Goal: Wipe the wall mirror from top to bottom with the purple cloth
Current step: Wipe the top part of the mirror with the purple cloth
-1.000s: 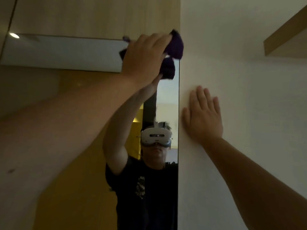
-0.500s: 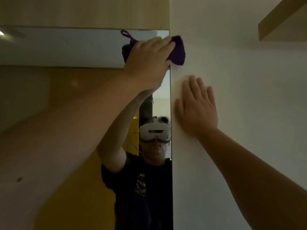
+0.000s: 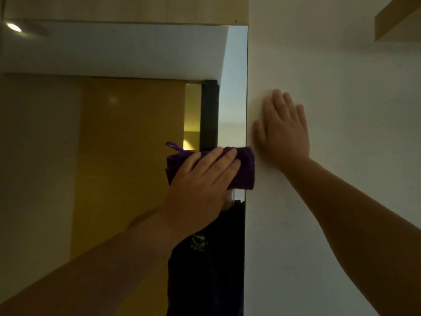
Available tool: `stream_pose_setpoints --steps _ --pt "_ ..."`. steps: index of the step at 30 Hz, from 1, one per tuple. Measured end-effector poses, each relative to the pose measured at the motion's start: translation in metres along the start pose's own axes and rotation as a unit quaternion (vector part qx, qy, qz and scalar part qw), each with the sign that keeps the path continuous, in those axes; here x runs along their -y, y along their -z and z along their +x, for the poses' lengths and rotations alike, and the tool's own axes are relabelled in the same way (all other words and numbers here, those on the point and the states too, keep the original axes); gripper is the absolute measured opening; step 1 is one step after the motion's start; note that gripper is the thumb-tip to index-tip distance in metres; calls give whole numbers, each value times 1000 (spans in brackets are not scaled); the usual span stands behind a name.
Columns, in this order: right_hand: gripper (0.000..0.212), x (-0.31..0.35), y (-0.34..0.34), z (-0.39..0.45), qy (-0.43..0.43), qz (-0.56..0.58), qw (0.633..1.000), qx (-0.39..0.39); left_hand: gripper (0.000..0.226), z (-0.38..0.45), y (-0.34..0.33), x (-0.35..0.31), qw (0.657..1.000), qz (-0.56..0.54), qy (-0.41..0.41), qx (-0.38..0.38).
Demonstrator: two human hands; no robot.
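Note:
The wall mirror fills the left of the view, its right edge running straight down beside a white wall. My left hand lies flat on the folded purple cloth and presses it to the glass by that right edge, about halfway down the visible part. A small loop sticks out of the cloth's upper left corner. My right hand rests flat on the white wall just right of the mirror, fingers up and slightly apart, holding nothing. The reflection shows a dark shirt under the cloth.
The white wall lies to the right of the mirror. A wooden panel runs along above the mirror's top edge. A wooden shelf edge juts out at the upper right. A ceiling light is reflected at the upper left.
My left hand has slid the purple cloth down along the mirror's right edge from the top corner to about mid-height. My right hand has stayed flat on the wall.

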State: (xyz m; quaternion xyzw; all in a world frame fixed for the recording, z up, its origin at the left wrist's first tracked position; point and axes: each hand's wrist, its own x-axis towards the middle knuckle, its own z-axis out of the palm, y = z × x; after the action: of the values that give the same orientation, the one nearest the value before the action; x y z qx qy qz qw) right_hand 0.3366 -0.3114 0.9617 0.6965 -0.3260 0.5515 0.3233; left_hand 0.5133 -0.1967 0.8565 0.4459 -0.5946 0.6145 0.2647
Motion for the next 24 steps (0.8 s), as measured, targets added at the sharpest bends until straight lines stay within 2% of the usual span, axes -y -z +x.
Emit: stream_pose_setpoints --steps 7,13,18,22,24 --pt "59 5 11 -1 -12 16 999 31 54 -53 -3 -19 999 -1 -38 33" --pt "60 20 32 -34 -17 56 998 35 44 -44 9 -14 998 -40 -54 -4" --pt "62 30 44 -74 -13 100 995 29 56 -52 20 4 996 -83 -28 -22" --pt "53 46 46 -98 -5 96 994 48 60 -74 36 39 998 -61 -7 0" --pt "37 63 45 -107 11 102 994 34 59 -87 48 57 998 -59 1 -3"
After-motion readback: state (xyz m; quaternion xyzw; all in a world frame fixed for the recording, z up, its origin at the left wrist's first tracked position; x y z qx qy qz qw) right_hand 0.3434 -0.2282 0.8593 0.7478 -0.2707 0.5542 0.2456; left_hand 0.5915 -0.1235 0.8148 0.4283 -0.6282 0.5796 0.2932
